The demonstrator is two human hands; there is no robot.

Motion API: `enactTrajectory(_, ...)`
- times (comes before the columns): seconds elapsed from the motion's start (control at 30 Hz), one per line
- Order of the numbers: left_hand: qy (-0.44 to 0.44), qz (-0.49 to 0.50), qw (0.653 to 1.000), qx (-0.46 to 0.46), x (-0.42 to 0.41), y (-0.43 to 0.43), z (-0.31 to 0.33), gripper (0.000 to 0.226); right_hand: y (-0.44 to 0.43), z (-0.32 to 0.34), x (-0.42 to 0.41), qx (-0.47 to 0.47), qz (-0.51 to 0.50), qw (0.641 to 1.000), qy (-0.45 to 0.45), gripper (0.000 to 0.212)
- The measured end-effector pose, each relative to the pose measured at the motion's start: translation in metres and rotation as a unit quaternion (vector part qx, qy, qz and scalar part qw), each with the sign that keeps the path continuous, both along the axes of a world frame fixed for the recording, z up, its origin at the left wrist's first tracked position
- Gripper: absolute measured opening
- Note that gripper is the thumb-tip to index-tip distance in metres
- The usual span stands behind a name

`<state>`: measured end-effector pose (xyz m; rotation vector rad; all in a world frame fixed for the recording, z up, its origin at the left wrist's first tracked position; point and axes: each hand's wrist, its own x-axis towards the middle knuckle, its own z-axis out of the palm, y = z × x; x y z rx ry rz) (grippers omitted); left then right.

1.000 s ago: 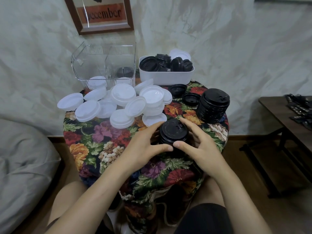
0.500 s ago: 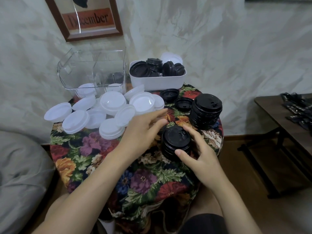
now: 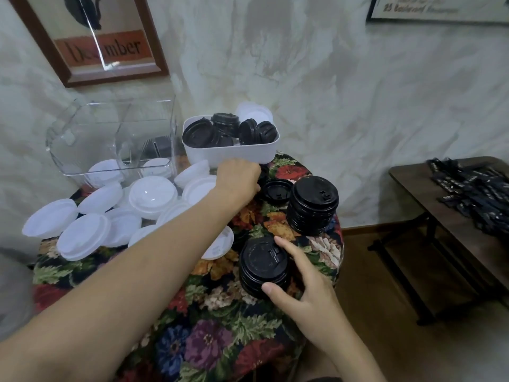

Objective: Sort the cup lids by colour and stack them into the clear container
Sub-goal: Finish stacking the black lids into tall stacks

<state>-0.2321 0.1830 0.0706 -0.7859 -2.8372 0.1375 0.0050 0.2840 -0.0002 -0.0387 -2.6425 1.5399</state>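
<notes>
The fingers (image 3: 289, 248) of the right hand (image 3: 305, 293) curl with the thumb round the short black stack (image 3: 261, 263), gripping it at the front of the desk (image 3: 209, 340); the left hand (image 3: 238, 179) lies over a loose black lid (image 3: 264, 172) by the white bin (image 3: 231, 154), its fingers hidden, so I cannot tell whether they have closed. These lids look thin, light and slick, and a stack would likely shear sideways; best held low on opposite rims. The stack's axis stands upright, domes up, sip-hole towards the right. The tall black stack (image 3: 312, 205) stands just beyond; white lids (image 3: 153, 193) lie scattered before the clear container (image 3: 115, 139).
</notes>
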Motion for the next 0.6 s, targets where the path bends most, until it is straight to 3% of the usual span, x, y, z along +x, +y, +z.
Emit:
enactTrajectory(0.17,0.018,0.004,1.000,0.014,-0.013,0.004,-0.008,0.016,0.002,0.000,-0.001,0.011,-0.001,1.000,0.000,0.067)
enactTrajectory(0.27,0.016,-0.008,0.997,0.076,-0.010,-0.003,-0.003,0.006,0.003,0.000,0.000,0.012,-0.007,1.000,0.001,0.068)
enactTrajectory(0.43,0.023,-0.046,0.977,0.207,0.021,-0.030,0.020,0.011,0.001,0.001,0.000,0.012,-0.011,1.000,0.007,0.069)
enactTrajectory(0.53,-0.029,-0.046,0.948,0.313,0.056,-0.051,0.032,0.015,0.001,0.001,0.001,0.011,-0.012,1.000,0.011,0.069)
enactTrajectory(0.6,-0.109,-0.042,0.902,0.415,0.083,-0.064,0.035,0.018,0.000,0.000,0.001,0.008,-0.011,1.000,0.015,0.068)
